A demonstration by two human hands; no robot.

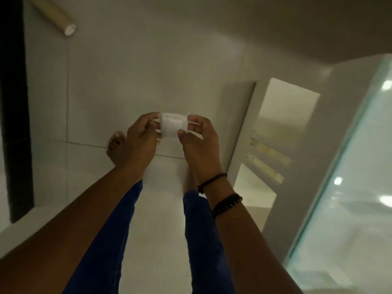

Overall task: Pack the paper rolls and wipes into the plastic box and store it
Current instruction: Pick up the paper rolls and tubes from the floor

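Note:
A small white packet of wipes (171, 126) is held in mid-air over the floor, in front of my body. My left hand (140, 136) grips its left end with thumb and fingers. At the packet's right end, my right hand (199, 136) pinches the crinkled seal. The packet is blurred and its print is unreadable. No plastic box appears in the head view.
A long cardboard tube (55, 16) with a white end cap lies on the floor at the top left. A dark vertical strip (14, 102) runs along the left edge. A glass panel (350, 187) and a white ledge (244, 149) stand to the right. My bare feet are on pale tiles.

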